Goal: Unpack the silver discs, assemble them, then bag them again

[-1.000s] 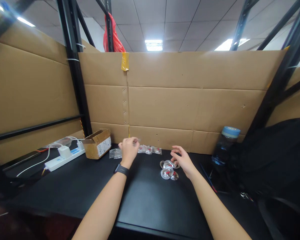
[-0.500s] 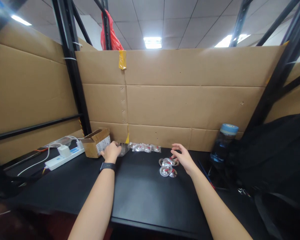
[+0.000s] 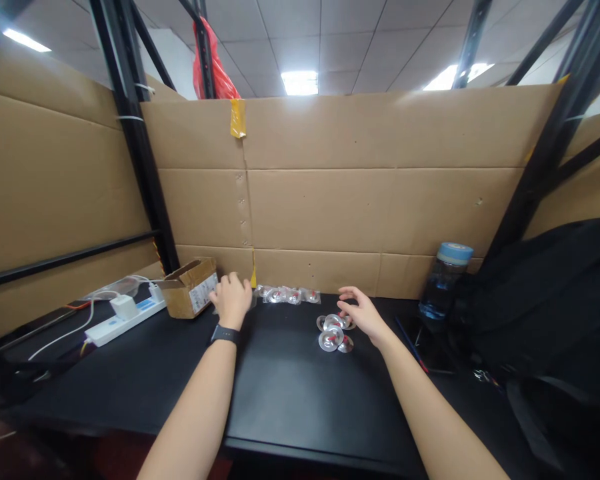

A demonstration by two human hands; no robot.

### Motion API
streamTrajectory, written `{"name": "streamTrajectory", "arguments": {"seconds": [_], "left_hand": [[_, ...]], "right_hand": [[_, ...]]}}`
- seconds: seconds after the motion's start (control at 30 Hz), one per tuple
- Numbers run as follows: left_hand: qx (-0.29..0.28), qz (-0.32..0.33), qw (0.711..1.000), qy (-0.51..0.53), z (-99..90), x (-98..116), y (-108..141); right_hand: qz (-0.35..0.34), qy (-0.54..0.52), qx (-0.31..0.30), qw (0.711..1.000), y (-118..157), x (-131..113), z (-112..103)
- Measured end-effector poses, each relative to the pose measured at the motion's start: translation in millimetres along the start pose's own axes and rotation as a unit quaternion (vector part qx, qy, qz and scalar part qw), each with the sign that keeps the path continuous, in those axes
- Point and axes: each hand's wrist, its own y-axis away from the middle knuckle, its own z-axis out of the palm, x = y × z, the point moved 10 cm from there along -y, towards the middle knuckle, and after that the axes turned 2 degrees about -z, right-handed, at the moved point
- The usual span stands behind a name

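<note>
We saw two bare hands over a black table (image 3: 290, 400). The left hand (image 3: 231, 300), with a dark watch (image 3: 225, 335) on its wrist, was at the back, its fingers spread above some clear plastic (image 3: 253, 302) just right of a cardboard box (image 3: 186, 293); its underside was hidden, so we could not tell whether it gripped anything. The right hand (image 3: 359, 313) was loosely curved and unclenched, and we saw nothing in its grasp. Its fingertips were close beside a small heap of shiny round discs (image 3: 331, 338) with red marks, which lay overlapping right of the table's middle. Behind them, nearer the cardboard wall (image 3: 315, 207), we made out a row of clear packets (image 3: 293, 295). At far left lay a white power strip (image 3: 125, 325); at right stood a blue-capped bottle (image 3: 444, 280) beside a black bag (image 3: 550, 313).
</note>
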Motion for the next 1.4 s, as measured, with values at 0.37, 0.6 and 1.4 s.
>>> {"name": "streamTrajectory", "arguments": {"seconds": [0.37,0.6,1.4], "left_hand": [[-0.118,0.455,0.882,0.042,74.9,153,135],[-0.166,0.405,0.898,0.033,94.8,140,124],[-0.126,0.412,0.875,0.222,18.9,162,123]], "right_hand": [[-0.031,0.037,-0.004,0.999,0,-5,1],[-0.039,0.061,-0.012,0.997,-1,-4,2],[-0.088,0.086,-0.007,0.992,2,-4,15]]}}
